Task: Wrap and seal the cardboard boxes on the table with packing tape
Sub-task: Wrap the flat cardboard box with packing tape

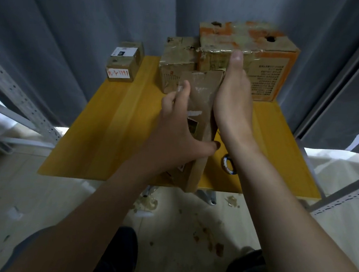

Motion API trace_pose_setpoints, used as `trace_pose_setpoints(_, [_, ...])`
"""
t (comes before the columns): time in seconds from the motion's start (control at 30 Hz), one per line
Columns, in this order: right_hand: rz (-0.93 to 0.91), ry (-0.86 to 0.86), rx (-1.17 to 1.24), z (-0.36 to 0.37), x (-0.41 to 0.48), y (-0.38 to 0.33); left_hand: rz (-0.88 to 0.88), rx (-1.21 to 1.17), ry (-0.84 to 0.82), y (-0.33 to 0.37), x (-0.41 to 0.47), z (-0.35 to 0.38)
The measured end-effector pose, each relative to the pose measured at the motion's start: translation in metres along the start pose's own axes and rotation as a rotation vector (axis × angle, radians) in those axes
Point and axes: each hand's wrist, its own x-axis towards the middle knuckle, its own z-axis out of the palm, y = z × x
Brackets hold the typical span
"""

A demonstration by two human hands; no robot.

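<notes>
Now, long brown cardboard box [201, 94]: lengthwise, table's near edge to far.
Left hand [175, 124]: splayed, pressing top.
Right hand [233, 93]: straight-fingered, flat along right side.

Grey curtains [53, 29] hang behind and along both sides. A perforated metal rack [16, 101] stands at the left edge and another rack [341, 198] at the right. The pale floor [61, 201] is littered with crumpled clear scraps [147, 204] and brownish stains [209, 239].
</notes>
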Motion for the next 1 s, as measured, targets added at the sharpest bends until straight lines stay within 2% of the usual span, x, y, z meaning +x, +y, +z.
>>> trace_pose_setpoints(0.17, [-0.022,0.021,0.148,0.002,-0.004,0.000,0.023,-0.077,-0.003,-0.005,0.001,-0.007])
trace_pose_setpoints(0.33, [-0.067,-0.044,0.108,0.004,-0.003,-0.002,0.073,-0.366,-0.044,-0.010,0.002,-0.020])
trace_pose_setpoints(0.4, [-0.026,-0.060,0.075,0.005,-0.002,-0.001,0.093,-0.490,-0.049,-0.011,0.002,-0.023])
trace_pose_setpoints(0.5, [0.124,-0.151,0.034,0.003,0.002,0.003,0.004,-0.718,-0.021,-0.016,0.001,-0.026])
trace_pose_setpoints(0.57, [0.234,-0.245,0.014,0.001,0.005,0.002,-0.085,-0.789,0.002,-0.020,0.002,-0.025])
trace_pose_setpoints(0.63, [0.241,-0.267,0.002,0.000,0.006,-0.002,-0.119,-0.712,0.044,-0.020,0.007,-0.021])
trace_pose_setpoints(0.77, [0.227,-0.221,-0.042,0.000,0.008,-0.010,0.025,-0.475,0.097,-0.017,0.009,-0.015])
trace_pose_setpoints(0.9, [0.205,-0.124,-0.129,0.003,0.001,-0.014,0.125,-0.292,0.024,-0.007,0.003,0.003])
trace_pose_setpoints(1.0, [0.127,-0.058,-0.210,0.008,-0.004,-0.012,0.173,-0.257,0.005,0.003,-0.001,0.012])
